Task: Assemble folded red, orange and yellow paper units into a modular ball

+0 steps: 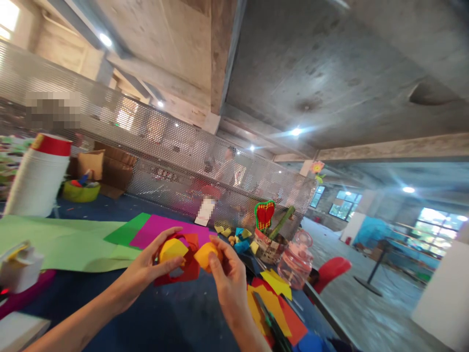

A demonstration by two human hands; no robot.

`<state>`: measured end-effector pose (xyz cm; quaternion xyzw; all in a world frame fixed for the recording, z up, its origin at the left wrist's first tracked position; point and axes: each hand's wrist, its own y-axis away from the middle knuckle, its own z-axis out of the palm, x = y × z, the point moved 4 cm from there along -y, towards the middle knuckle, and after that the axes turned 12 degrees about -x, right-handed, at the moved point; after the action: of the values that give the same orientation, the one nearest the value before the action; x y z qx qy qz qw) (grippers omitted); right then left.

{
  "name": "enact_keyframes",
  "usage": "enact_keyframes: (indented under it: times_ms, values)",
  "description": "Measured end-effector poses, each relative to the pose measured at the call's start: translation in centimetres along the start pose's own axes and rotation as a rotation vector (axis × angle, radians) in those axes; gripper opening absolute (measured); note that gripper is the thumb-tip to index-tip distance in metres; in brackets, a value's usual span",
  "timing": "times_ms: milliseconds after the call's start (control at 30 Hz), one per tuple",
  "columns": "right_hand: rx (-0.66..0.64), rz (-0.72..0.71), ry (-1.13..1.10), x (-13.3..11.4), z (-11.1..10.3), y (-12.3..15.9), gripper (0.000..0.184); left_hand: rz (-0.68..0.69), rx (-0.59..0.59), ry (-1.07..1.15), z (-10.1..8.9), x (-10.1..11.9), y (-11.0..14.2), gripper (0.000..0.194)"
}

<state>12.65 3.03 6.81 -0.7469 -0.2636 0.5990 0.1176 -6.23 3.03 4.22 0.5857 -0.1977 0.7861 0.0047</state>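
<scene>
My left hand (152, 261) is closed on a yellow paper piece (172, 250), pinched between thumb and fingers. In my right hand (229, 269) a rounded orange-yellow paper piece (202, 256) sits between thumb and fingertips. The two pieces are held close together but apart, above the dark blue tabletop (176, 318). Behind them shows a red paper sheet (193, 271) with cut-out holes; whether a hand also touches it I cannot tell. Magenta paper (161, 231), green paper (126, 233) and a long light green sheet (84, 244) lie beyond my left hand.
Scissors (271, 318) lie on yellow and red paper at right, near a pink clear jar (296, 264) and a basket (269, 247) holding a red heart decoration. Stacked white paper cups (40, 181) stand at left. A perforated metal screen (176, 156) runs behind the table.
</scene>
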Motion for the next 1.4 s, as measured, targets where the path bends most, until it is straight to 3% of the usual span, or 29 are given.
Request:
enact_keyframes:
  times_ms: [200,400,600,933,1133,1400]
  values:
    - [-0.036,-0.110,-0.070,-0.4,1.2,0.8,0.038,-0.002,-0.069,0.049,0.5,-0.3,0.3,0.074]
    - [-0.003,-0.260,0.249,0.0,1.2,1.5,0.037,-0.019,-0.130,0.129,1.0,-0.6,0.6,0.071]
    - [-0.063,-0.429,0.518,-1.2,1.5,2.1,0.048,-0.029,-0.164,0.198,1.3,-1.3,0.6,0.063]
    - [-0.052,-0.427,0.590,-0.9,1.8,2.4,0.056,-0.028,-0.177,0.193,1.3,-1.7,0.7,0.066]
    - [-0.025,-0.379,0.614,0.6,1.9,2.7,0.056,-0.047,-0.215,0.209,1.6,-1.7,0.9,0.065]
    - [-0.075,-0.298,0.593,0.8,2.5,2.9,0.060,-0.030,-0.058,0.113,2.0,-1.7,0.9,0.061]
